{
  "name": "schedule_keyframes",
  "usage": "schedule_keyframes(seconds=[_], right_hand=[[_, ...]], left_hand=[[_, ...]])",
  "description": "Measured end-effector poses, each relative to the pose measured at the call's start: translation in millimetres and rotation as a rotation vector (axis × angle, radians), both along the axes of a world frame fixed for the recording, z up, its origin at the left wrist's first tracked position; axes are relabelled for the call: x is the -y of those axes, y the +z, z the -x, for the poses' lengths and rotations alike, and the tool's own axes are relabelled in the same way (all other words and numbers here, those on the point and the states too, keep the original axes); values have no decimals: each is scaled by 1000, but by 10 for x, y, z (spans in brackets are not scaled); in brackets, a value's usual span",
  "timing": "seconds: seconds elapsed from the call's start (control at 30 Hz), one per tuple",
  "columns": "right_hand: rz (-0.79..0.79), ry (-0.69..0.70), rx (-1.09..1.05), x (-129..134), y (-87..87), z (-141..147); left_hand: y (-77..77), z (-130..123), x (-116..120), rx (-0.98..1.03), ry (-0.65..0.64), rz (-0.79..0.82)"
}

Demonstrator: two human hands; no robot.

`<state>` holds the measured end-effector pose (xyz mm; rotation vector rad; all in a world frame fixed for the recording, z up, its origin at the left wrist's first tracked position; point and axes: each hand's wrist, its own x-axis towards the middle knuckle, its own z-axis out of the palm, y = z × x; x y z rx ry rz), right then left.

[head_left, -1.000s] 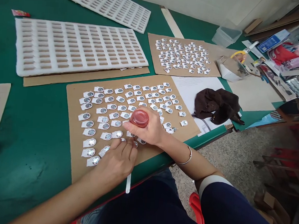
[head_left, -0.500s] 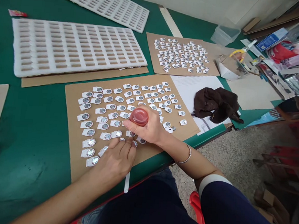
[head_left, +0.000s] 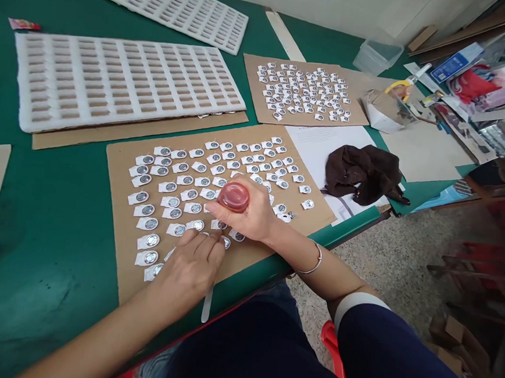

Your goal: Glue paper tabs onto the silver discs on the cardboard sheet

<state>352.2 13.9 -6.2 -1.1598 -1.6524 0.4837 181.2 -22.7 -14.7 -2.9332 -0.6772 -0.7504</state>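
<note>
My right hand (head_left: pixel 255 209) is wrapped round a reddish-brown, round-ended bottle or handle (head_left: pixel 234 197); its lower end is hidden below my fist. Close beside it, my left hand (head_left: pixel 194 265) is closed, palm down, with its fingertips at the small round pieces. A flat white stick (head_left: pixel 207 306) juts out from under the left palm towards me and appears held there. Below both hands lies a brown cardboard sheet (head_left: pixel 122 202), covered with rows of small silver-and-white round pieces with tabs (head_left: pixel 147 241). Some pieces are hidden by my hands.
A second cardboard (head_left: pixel 252 72) with many similar pieces lies farther back. White slotted foam trays (head_left: pixel 72 41) occupy the back left. A dark brown cloth (head_left: pixel 363 171) rests on white paper at the right. Behind it are yellow-handled scissors (head_left: pixel 398 86) and a clear tub (head_left: pixel 379 54).
My left hand has shifted slightly left, and the white stick moved left with it. My right hand keeps its grip in nearly the same place. The whole view has drifted slightly.
</note>
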Motion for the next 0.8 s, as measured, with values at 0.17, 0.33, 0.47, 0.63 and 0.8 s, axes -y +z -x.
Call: schedule_keyframes(seconds=[0.17, 0.33, 0.47, 0.63, 0.8], right_hand=[[-8, -12, 38, 20, -13, -12], [-34, -8, 43, 40, -16, -23], [-10, -24, 90, 52, -12, -24], [-14, -24, 94, 61, -6, -26], [-14, -5, 93, 65, -12, -32]], left_hand=[[-21, 24, -12, -9, 19, 65], [-11, 28, -16, 1, 27, 109], [14, 14, -20, 38, 23, 112], [-5, 20, -23, 35, 31, 113], [-45, 31, -20, 57, 18, 117]])
